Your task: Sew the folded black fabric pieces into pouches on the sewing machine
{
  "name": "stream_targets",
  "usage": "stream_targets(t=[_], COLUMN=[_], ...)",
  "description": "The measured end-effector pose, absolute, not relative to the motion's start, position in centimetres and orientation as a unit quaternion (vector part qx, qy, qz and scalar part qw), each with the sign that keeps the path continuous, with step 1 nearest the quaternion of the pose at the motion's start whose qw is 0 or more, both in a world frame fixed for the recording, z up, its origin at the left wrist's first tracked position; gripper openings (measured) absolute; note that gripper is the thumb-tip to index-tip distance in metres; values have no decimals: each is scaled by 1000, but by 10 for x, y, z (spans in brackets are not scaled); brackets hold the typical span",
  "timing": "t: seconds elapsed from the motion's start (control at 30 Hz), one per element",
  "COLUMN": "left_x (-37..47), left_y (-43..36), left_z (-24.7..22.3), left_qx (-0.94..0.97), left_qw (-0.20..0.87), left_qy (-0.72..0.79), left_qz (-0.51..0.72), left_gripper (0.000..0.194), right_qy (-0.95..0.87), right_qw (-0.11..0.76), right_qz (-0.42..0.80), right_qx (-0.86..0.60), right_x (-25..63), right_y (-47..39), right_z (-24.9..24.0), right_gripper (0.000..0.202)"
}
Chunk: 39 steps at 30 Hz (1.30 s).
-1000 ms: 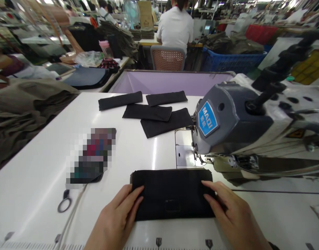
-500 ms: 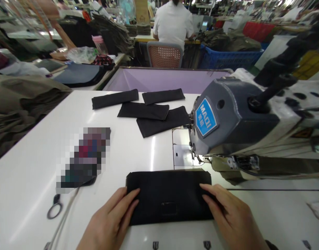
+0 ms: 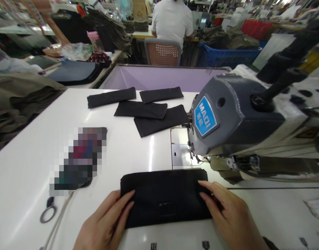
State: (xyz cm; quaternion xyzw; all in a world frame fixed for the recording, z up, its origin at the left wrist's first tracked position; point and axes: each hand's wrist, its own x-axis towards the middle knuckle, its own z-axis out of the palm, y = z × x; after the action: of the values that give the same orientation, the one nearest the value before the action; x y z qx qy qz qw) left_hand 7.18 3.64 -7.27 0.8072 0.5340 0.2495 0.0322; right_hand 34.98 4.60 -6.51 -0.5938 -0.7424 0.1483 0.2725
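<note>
A black rectangular fabric piece [image 3: 164, 198], with a small rectangular outline near its lower edge, lies on the white sewing table in front of me. My left hand [image 3: 106, 218] grips its left end, fingers on top. At the right end my right hand [image 3: 227, 211] pinches the edge the same way; both thumbs are partly hidden. Just beyond the piece is the sewing machine head [image 3: 227, 111], its metal needle plate [image 3: 180, 155] bare beside the needle area. Farther back lie several folded black fabric strips [image 3: 141, 110], two of them overlapping.
A blurred-out object [image 3: 81, 159] with a cable and ring [image 3: 48, 214] lies at left. Olive cloth [image 3: 279, 168] sits under the machine arm. Stacked fabric [image 3: 16, 104] borders the table's left side. Beyond are a seated person [image 3: 172, 24], a chair [image 3: 163, 52] and a blue basket [image 3: 227, 58].
The view has shifted slightly, so most things appear a little farther left. Both hands keep hold of the black fabric piece, which looks slightly more tilted.
</note>
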Motion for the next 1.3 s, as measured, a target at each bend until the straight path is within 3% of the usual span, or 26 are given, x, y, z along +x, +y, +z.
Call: stream_targets(t=[0.8, 1.1, 1.3], left_x=[74, 73, 78], left_y=[38, 39, 40], left_z=[-72, -73, -63], left_qx=[800, 795, 768], left_qw=[27, 55, 142], left_qy=[550, 554, 576], left_qz=[238, 242, 242], left_gripper=[29, 28, 23], right_qy=[-743, -753, -782], right_qw=[247, 228, 243], right_qz=[146, 129, 63], right_qx=[-605, -603, -570], right_x=[348, 350, 349], right_y=[50, 49, 54], right_z=[-65, -68, -65], right_gripper=[21, 23, 25])
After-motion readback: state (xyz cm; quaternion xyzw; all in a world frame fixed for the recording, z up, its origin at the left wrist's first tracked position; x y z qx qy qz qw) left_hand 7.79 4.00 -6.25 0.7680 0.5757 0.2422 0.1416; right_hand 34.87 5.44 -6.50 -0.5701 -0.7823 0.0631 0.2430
